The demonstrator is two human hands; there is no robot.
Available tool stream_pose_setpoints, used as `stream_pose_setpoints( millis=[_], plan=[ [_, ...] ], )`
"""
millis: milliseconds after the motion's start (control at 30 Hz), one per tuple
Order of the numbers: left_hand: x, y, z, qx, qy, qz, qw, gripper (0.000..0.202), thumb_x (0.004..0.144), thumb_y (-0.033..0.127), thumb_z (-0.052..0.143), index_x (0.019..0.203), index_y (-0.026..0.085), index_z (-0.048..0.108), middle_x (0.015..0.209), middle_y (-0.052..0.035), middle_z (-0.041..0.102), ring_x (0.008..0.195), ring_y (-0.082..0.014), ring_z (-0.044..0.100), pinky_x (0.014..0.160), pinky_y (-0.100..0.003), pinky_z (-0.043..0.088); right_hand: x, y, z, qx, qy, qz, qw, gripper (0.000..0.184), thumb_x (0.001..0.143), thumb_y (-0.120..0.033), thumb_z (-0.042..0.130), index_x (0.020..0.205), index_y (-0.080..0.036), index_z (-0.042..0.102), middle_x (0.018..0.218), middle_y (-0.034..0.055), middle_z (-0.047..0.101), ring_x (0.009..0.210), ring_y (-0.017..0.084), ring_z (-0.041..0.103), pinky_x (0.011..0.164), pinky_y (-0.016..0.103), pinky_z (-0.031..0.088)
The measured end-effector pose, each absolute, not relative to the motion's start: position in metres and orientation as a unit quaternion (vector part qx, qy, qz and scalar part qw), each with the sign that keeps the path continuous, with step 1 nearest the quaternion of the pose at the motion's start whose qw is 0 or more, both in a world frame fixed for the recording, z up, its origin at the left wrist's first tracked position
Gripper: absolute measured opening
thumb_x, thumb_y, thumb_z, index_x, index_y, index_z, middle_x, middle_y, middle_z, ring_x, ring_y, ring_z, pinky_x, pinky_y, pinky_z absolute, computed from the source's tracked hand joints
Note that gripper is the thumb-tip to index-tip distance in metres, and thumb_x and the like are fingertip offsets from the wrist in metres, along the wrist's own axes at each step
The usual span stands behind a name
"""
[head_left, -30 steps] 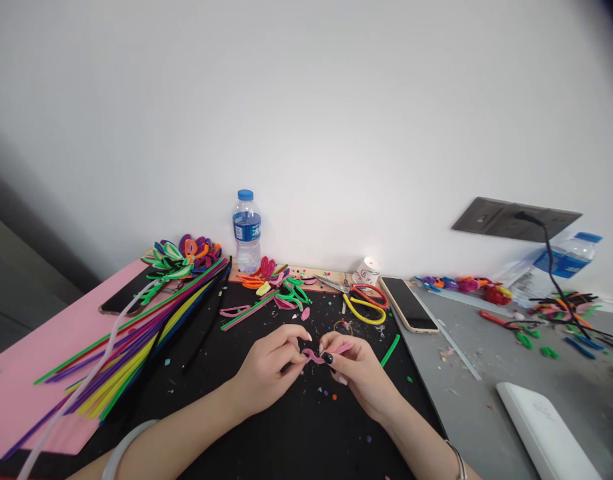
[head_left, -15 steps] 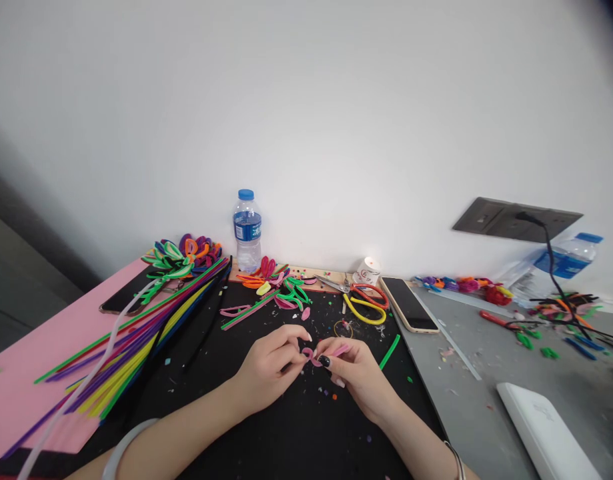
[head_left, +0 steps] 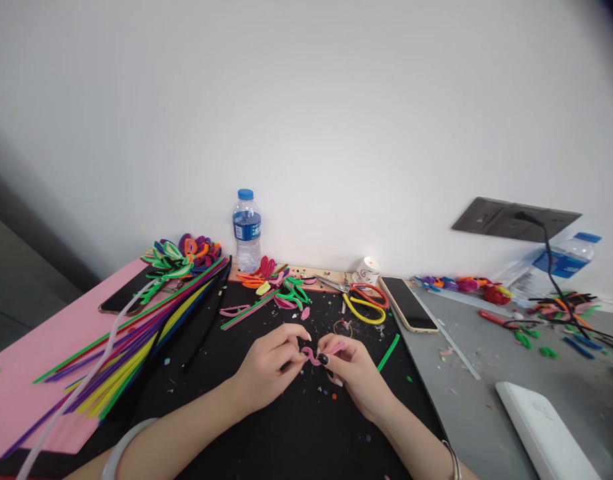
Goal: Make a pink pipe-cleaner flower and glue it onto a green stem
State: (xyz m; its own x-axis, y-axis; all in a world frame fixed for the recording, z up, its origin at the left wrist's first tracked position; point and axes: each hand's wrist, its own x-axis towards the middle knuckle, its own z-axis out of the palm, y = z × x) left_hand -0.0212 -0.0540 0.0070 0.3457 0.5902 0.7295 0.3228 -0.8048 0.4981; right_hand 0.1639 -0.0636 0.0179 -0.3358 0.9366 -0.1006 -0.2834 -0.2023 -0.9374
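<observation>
Between my hands, over the black mat (head_left: 276,447), is a pink pipe cleaner (head_left: 311,356) bent into a wavy S shape. My left hand (head_left: 272,363) has its fingertips closed on the left end of it. With thumb and forefinger pinched, my right hand (head_left: 350,367) grips the other end, and a short pink length pokes out above the fingers. Just right of that hand lies a green pipe cleaner piece (head_left: 388,353). Beyond the hands are scissors (head_left: 366,303) with red and yellow handles, and a pile of bent pink, green and orange pipe cleaner pieces (head_left: 291,293).
A bundle of long coloured pipe cleaners (head_left: 136,340) lies at left on pink card (head_left: 21,360). A water bottle (head_left: 247,230) and a paper cup (head_left: 367,272) stand by the wall. At right are a phone (head_left: 409,305), a white power bank (head_left: 546,433) and a black cable (head_left: 553,273).
The pink pipe cleaner's bend has opened from a tighter curl into a looser wave. Both hands have stayed in nearly the same place, still pinching it.
</observation>
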Motion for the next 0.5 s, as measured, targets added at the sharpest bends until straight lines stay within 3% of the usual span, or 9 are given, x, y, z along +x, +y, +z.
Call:
stream_pose_setpoints(
  millis=[500],
  plan=[
    [-0.0215, -0.0545, 0.0084, 0.81, 0.281, 0.496, 0.139, 0.017, 0.077, 0.003, 0.056, 0.067, 0.016, 0.052, 0.092, -0.0065, 0.058, 0.073, -0.0113, 0.059, 0.064, -0.022, 0.049, 0.1633, -0.0647, 0.0144, -0.367, -0.433, 0.696, 0.441, 0.016, 0.069, -0.022, 0.073, 0.066, -0.015, 0.059, 0.076, -0.001, 0.055, 0.051, 0.005, 0.037, 0.041, 0.019, 0.025]
  ],
)
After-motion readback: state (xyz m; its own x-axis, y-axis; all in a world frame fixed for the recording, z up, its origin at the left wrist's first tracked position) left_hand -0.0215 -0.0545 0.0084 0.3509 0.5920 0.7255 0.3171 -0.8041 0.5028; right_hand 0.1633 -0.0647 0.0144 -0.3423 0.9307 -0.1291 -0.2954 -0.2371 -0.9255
